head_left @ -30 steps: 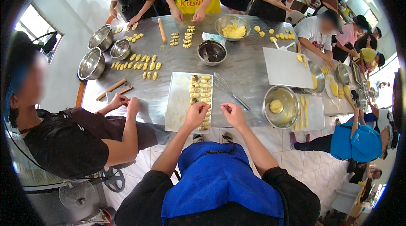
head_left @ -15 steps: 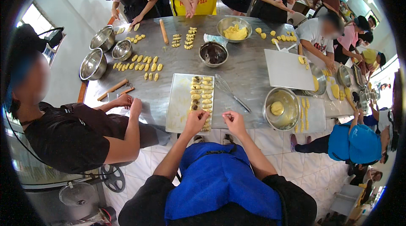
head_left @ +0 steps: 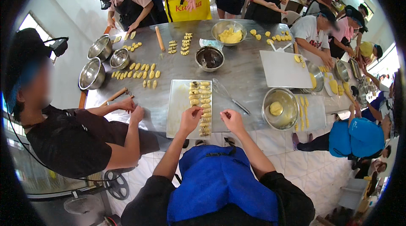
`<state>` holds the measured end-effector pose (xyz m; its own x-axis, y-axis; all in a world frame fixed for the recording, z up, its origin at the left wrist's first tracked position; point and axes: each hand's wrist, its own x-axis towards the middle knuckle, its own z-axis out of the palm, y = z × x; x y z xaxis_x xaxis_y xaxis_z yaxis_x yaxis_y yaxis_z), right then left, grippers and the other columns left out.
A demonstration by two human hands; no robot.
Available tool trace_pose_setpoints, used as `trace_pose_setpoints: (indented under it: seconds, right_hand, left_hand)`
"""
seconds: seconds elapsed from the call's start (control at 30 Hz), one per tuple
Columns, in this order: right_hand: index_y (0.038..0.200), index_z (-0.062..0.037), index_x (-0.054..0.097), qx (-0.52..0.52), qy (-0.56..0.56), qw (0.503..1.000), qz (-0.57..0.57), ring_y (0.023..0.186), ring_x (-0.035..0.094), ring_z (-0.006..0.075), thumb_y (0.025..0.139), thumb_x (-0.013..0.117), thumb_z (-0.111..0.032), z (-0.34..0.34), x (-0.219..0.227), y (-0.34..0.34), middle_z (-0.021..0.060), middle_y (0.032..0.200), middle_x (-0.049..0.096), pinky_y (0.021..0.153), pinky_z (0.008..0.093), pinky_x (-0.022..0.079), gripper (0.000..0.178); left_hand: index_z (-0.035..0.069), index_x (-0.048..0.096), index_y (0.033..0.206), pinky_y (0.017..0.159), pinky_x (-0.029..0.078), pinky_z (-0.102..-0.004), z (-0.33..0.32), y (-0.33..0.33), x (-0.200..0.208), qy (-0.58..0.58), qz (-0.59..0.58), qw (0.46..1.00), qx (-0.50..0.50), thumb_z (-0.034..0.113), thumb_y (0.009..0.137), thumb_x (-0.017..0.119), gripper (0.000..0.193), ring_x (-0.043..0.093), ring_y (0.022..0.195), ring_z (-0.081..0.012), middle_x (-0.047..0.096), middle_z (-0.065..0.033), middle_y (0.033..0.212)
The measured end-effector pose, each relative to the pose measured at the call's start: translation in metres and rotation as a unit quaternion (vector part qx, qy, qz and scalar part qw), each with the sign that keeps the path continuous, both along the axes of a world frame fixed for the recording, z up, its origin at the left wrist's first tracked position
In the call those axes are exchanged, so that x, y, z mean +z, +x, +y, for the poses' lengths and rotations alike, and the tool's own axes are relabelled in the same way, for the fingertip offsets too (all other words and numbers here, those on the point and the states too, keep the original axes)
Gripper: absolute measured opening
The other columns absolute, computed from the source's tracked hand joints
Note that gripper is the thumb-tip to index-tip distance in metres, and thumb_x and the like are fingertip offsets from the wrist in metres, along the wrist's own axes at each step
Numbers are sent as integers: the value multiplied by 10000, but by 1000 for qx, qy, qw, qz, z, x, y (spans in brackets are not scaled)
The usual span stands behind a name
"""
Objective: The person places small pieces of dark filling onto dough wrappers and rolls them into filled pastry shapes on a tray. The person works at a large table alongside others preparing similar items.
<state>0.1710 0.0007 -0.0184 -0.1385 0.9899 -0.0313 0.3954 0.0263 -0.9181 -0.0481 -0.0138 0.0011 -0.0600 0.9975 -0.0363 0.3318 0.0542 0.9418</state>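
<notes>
Step in hand, my read: working on the striped dough pieces (head_left: 206, 101), lined up in two columns along the right side of the pale tray (head_left: 178, 101) in front of me. Left hand (head_left: 191, 118) is over them, right hand (head_left: 232, 119) just off the tray's right edge. Hands apart, fingers drawn in on both; can't tell if the tips pinch anything. Next move probably calls for a light touch; dough looks soft. Whisk (head_left: 241, 106) lies just right of the tray, could snag my right hand. Dark-filling bowl (head_left: 203, 68) sits beyond; co-worker's hand (head_left: 136, 114) at left, clear.
</notes>
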Motion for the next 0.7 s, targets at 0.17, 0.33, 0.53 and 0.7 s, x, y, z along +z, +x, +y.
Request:
trace_pose_setpoints:
  seconds: [0.17, 0.33, 0.53, 0.7]
  right_hand:
    - [880, 33, 673, 10, 14, 1000, 0, 640, 652, 113, 889, 645, -181, 8, 1, -11, 83, 706, 687, 597, 246, 502, 217]
    - [886, 22, 676, 6, 18, 1000, 19, 652, 652, 111, 892, 641, -152, 5, -11, -15, 81, 721, 689, 599, 245, 504, 177]
    - [880, -1, 692, -15, -28, 999, 32, 638, 649, 142, 879, 647, -176, -18, -22, -12, 92, 722, 690, 609, 276, 507, 181]
    - [902, 23, 678, -26, -32, 996, 78, 661, 646, 125, 892, 627, -144, -26, -16, -17, 88, 731, 689, 623, 264, 504, 175]
  left_hand:
    - [-19, 668, 1002, 687, 526, -291, 3, 1, -4, -16, 3, 999, -43, 118, 904, 607, 180, 677, 745, -161, 707, -116, 828]
    - [-15, 674, 992, 684, 521, -292, -3, 0, -17, -11, -2, 998, -64, 129, 902, 610, 182, 678, 747, -165, 705, -120, 823]
    - [-32, 669, 960, 641, 516, -283, -22, -13, -25, -51, -27, 996, -68, 159, 922, 589, 211, 672, 714, -157, 695, -114, 766]
    - [-34, 669, 934, 601, 499, -268, -22, -32, -28, -52, -42, 997, -37, 171, 945, 562, 232, 630, 649, -126, 677, -90, 718]
